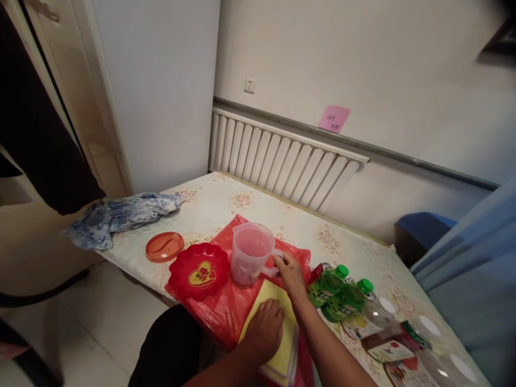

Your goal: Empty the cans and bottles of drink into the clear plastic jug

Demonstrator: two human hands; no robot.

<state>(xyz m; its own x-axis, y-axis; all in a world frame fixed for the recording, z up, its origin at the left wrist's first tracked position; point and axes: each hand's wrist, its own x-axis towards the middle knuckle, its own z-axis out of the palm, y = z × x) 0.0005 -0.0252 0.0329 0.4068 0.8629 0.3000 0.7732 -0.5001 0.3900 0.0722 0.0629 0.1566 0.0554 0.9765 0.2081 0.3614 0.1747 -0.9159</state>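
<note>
My right hand [291, 273] is closed around the handle of a clear plastic measuring jug [252, 247], which stands upright on a spread red plastic bag [221, 306]. My left hand [265, 329] lies palm down on a folded yellow cloth [269, 293], its fingers resting on it without grasping. Left of the jug, a red scalloped plate [183, 271] with a yellow heart picture sits on the bag. Farther left on the table is an orange-red round lid or dish [164, 247].
Green-capped bottles [344, 301], a jar with dark red contents [393, 341] and several clear jars stand at the right. A crumpled blue-and-white cloth [129, 215] hangs over the left edge of the floral-covered table [258, 193]. Behind it are a radiator [278, 156] and a wall.
</note>
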